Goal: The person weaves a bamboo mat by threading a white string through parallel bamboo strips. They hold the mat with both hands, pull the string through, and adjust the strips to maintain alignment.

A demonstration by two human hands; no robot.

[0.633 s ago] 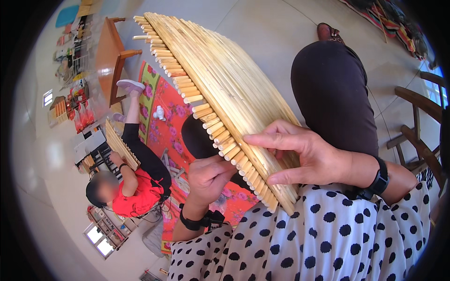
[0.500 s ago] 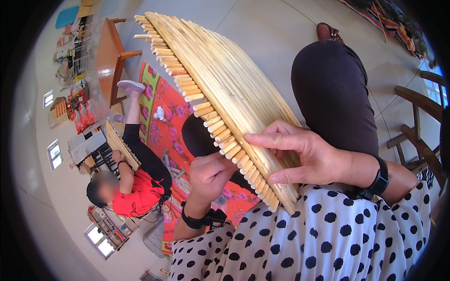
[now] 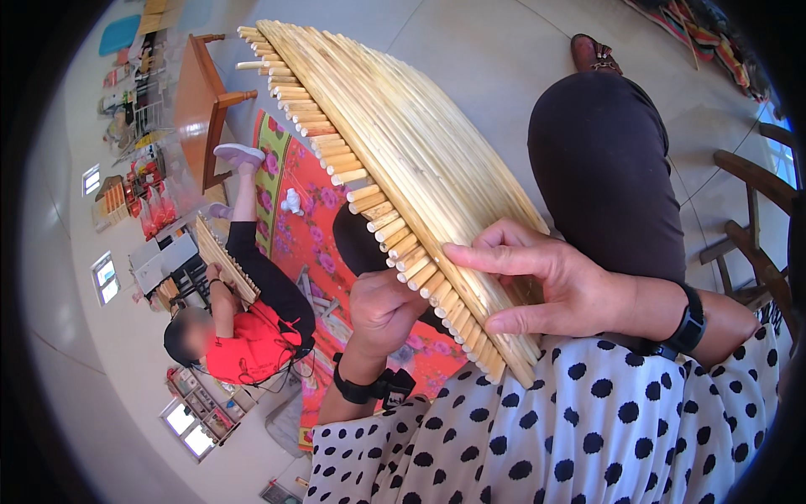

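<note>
A panel of straw-coloured stalks rests slanted over my lap, its long stalks laid side by side. Along its left edge stick out the cut ends of a second layer of crosswise stalks. My right hand grips the panel's near part, index finger and thumb lying on the top face, the other fingers partly hidden. At the cut ends, my left hand is closed in a pinch just under the edge. Its fingertips are hidden behind the stalks, so what it holds cannot be made out.
A seated person in red at the left holds a similar stalk panel. Between us lies a red flowered mat with a small white object on it. A wooden table stands farther off; a wooden chair is at the right.
The whole view has shifted slightly. Both hands keep nearly the same places on the panel.
</note>
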